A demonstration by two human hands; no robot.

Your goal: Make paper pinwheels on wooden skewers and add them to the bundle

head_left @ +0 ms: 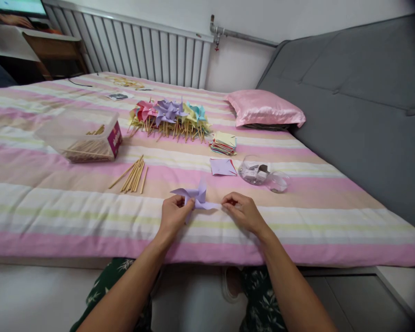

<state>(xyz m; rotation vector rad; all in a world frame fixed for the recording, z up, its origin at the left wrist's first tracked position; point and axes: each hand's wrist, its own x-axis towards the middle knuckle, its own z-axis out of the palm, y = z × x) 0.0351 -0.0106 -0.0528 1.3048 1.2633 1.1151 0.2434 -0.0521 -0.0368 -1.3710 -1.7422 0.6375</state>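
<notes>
A purple paper pinwheel (199, 196) is held just above the near side of the bed. My left hand (175, 213) pinches it near the centre, thumb on top. The fingers of my right hand (241, 211) are closed at the tip of its right-hand blade. Beyond my hands lie flat purple paper squares (223, 167) with a red edge showing beneath. To their right stand two small clear round containers, the larger (254, 173) with small items inside, the smaller (277, 182) beside it. Several loose wooden sticks (134, 175) lie left of my left hand.
A clear plastic box (90, 150) of sticks sits at left. Finished pinwheels (169, 115) in several colours are heaped farther back, near a stack of coloured paper (223, 143). A pink pillow (264, 108) lies by the grey headboard (349, 87). Another person's hand (16, 20) rests at the desk.
</notes>
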